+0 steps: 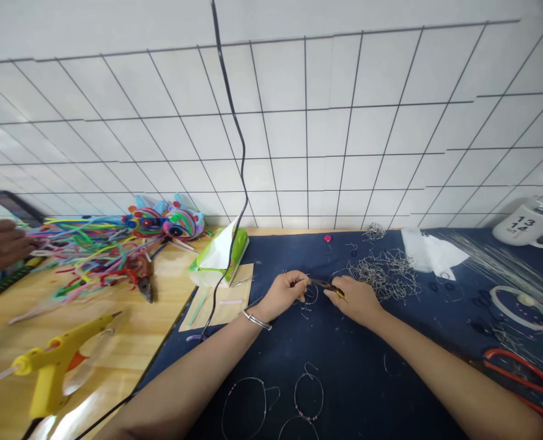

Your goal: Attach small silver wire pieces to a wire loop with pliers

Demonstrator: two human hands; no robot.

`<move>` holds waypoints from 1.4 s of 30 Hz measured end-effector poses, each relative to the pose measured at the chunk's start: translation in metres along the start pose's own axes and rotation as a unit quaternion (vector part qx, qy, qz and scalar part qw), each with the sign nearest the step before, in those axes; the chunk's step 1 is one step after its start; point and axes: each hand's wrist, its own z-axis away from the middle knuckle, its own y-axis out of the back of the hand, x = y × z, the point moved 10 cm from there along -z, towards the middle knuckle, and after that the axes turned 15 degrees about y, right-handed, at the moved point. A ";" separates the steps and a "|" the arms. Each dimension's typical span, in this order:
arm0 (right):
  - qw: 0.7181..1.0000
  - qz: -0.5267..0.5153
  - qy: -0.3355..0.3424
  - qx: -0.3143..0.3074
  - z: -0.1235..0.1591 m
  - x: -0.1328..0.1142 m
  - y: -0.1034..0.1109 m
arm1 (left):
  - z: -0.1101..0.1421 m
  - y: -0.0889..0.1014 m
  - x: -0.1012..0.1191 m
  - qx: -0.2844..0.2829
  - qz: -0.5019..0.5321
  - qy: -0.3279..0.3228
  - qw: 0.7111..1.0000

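Over the dark blue cloth (354,373), my left hand (286,293) pinches a thin wire loop (316,296) between thumb and fingers. My right hand (356,299) is closed around small pliers (324,285) with a yellow grip; their dark jaws reach to my left fingertips and the wire there. Nearer to me lie wire rings with small pink beads, one at the left (244,406) and one with a twisted top (309,397). A tangled heap of bent wire pieces (384,273) sits just beyond my right hand.
At left, another person's hand (0,247) is near colourful strips (83,244), a yellow glue gun (54,360) and striped figures (180,220). A black cord (241,153) hangs before the tissue pack (239,250). Right: straight wires (510,269), red-handled scissors (519,360), white mug (523,223).
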 end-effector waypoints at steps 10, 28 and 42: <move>0.999 -0.030 0.024 -0.004 -0.002 0.000 0.001 | -0.004 -0.004 -0.011 -0.043 0.070 0.035 0.996; 0.988 0.051 0.136 0.050 -0.003 -0.016 0.027 | 0.007 -0.010 0.011 -0.057 -0.021 -0.034 0.998; 0.980 0.132 0.135 0.067 -0.001 -0.023 0.031 | 0.012 -0.007 0.023 -0.024 -0.061 -0.078 0.995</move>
